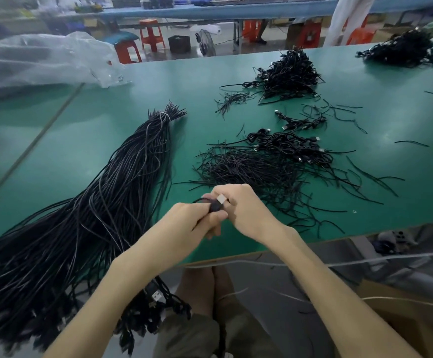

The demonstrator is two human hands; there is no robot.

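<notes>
Both hands meet over the near edge of the green table [86, 140]. My left hand [197, 220] grips a black USB cable [214, 205] just behind its plug. My right hand [244, 205] curls round the same cable, and the silver plug tip shows between its fingers. A long thick bundle of black cables [101, 202] lies to the left, tied with a white band at its far end, its plug ends hanging off the table edge by my left forearm.
A heap of black twist ties [256, 169] lies just beyond my hands. Coiled finished cables [293, 146] sit behind it, with bigger piles [287, 73] farther back and at the far right [401, 49]. A clear plastic bag [42, 60] lies at the far left. Orange stools stand beyond the table.
</notes>
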